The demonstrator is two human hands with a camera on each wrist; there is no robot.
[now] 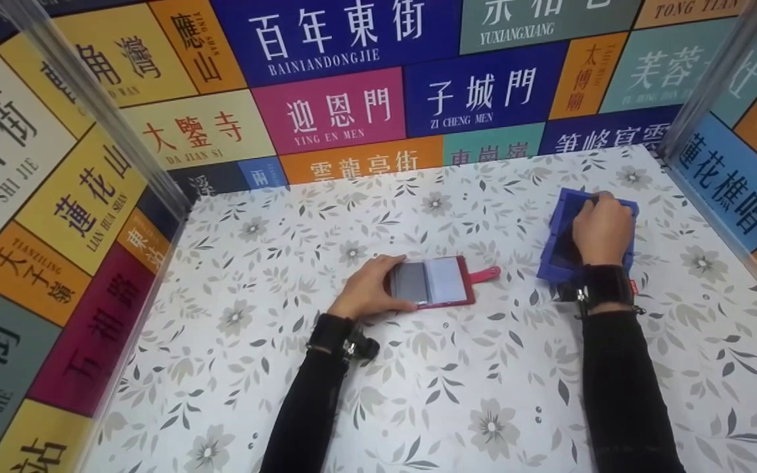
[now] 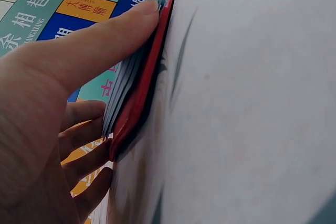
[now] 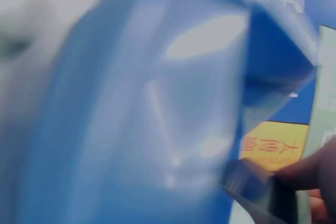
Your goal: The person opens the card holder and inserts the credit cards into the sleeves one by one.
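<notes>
A small red card holder with clear plastic sleeves lies spread open on the patterned tabletop, its strap pointing right. My left hand grips its left end, the thumb along one edge and the fingers at the other. From the left wrist view, the stacked sleeves show edge-on above the red cover. Farther right stands a blue box-like holder with a dark inside. Over it, my right hand is curled, pinching a dark, blue-edged part at the holder; blur hides what this part is.
The white tabletop carries a grey flower and leaf print. Panels with coloured street-name signs enclose its back and sides. Clear upright corner strips stand where the panels meet.
</notes>
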